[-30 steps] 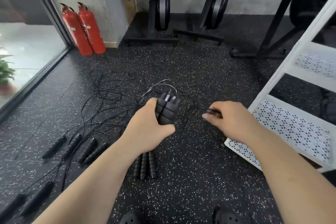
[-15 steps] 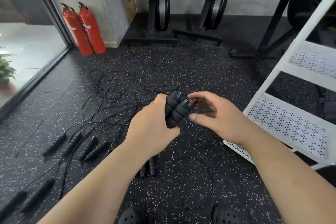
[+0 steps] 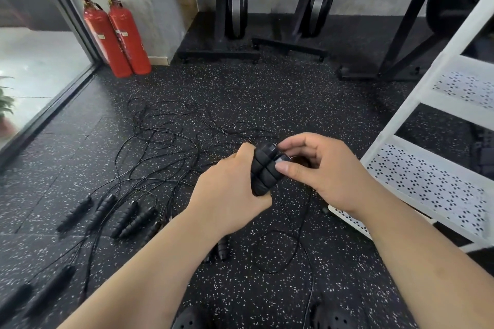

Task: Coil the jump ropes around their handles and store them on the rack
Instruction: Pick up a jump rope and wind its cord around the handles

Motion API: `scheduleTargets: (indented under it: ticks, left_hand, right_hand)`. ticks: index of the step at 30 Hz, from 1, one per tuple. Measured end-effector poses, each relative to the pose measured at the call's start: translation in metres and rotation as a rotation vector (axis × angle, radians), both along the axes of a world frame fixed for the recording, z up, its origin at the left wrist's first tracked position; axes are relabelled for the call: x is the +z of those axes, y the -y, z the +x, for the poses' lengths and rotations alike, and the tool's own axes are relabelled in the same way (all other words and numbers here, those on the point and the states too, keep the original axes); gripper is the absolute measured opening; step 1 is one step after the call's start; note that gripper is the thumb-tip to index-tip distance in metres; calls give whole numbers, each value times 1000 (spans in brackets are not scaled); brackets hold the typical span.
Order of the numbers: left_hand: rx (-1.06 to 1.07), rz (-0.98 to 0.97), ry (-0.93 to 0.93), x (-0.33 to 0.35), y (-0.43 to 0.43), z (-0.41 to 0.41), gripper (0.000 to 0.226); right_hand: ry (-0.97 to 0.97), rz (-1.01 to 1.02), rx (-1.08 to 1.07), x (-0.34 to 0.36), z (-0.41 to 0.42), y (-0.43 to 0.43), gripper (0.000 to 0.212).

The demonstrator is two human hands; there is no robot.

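left hand (image 3: pixel 230 189) gripping paired handles (image 3: pixel 263 168), right hand (image 3: pixel 320 171) pinching

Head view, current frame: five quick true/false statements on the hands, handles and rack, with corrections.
1. The left hand grips two black handles held side by side. True.
2. The right hand rests on the white rack. False: its thumb and fingers are on the handles' upper end, apart from the rack.
3. Every jump rope has been picked up. False: loose handles and tangled cords lie on the floor left of the hands.
4. Two red fire extinguishers stand upright at far left. True.
5. The rack stands on the person's left. False: it is on the right.
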State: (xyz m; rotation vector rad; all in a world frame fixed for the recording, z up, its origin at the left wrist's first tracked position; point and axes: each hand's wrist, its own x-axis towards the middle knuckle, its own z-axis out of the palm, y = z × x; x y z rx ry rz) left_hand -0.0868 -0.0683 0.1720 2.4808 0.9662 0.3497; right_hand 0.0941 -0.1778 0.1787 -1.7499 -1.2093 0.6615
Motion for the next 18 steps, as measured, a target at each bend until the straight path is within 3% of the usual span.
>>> scheduleTargets:
  ticks: [5, 7, 10, 13, 18]
  left_hand:
    - [-6, -66, 16, -2, -4, 6, 48]
    - [-59, -175, 32, -2, -8, 8, 45]
    - [-145, -395, 111, 0, -10, 11, 41]
    - [-128, -610, 273, 0, -9, 15, 36]
    - [112, -1010, 642, -5, -15, 21, 40]
  right_hand:
    - [73, 77, -64, -4, 4, -2, 30]
    - [187, 90, -55, -2, 6, -1, 31]
    - [125, 35, -5, 0, 8, 2, 41]
    - [117, 21, -71, -1, 9, 2, 44]
    - [145, 40, -199, 0, 8, -5, 37]
